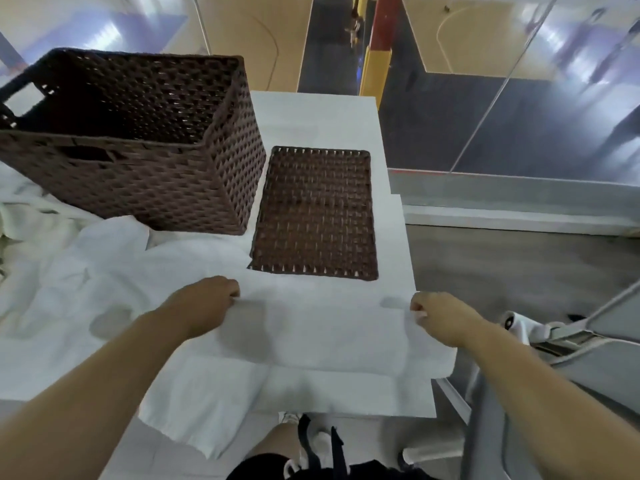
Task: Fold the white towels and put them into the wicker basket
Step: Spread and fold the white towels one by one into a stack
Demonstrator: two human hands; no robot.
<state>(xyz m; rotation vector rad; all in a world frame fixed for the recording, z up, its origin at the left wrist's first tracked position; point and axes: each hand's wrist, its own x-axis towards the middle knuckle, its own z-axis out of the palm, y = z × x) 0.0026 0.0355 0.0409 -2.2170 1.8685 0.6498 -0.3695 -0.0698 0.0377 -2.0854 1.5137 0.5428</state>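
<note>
step: we judge this as mid-fold on one white towel [311,334], its far edge held up at both corners, lower centre of the frame.
left hand: our left hand [207,299] is curled, pinching the towel's left far corner.
right hand: our right hand [440,317] is curled too, pinching the right far corner at the table edge.
towel: lies flat across the near end of the table [311,112], a lower layer hanging off the near edge at lower left.
how to do it well: we keep both corners level and taut, carry the edge over in one sweep, line it up with the opposite edge before we let go, then smooth flat. Uneven pull would skew the fold.
risk: the right side sits at the table edge, so the cloth could slide off if we tug right.
wicker basket: wicker basket [131,140] stands upper left, dark brown, looks empty inside, so no towel is stowed yet by our reading.
lid: a flat woven lid [315,213] lies just right of the basket, beyond the towel.
other towels: a rumpled white heap [52,271] sits left of centre, reaching under the basket's near side.
surface: white table, narrow, running away from us.
room: glass railing at right, a sports court floor far below at top, a red and yellow post [381,53] top centre.
right edge: grey chair [571,358] at lower right.
</note>
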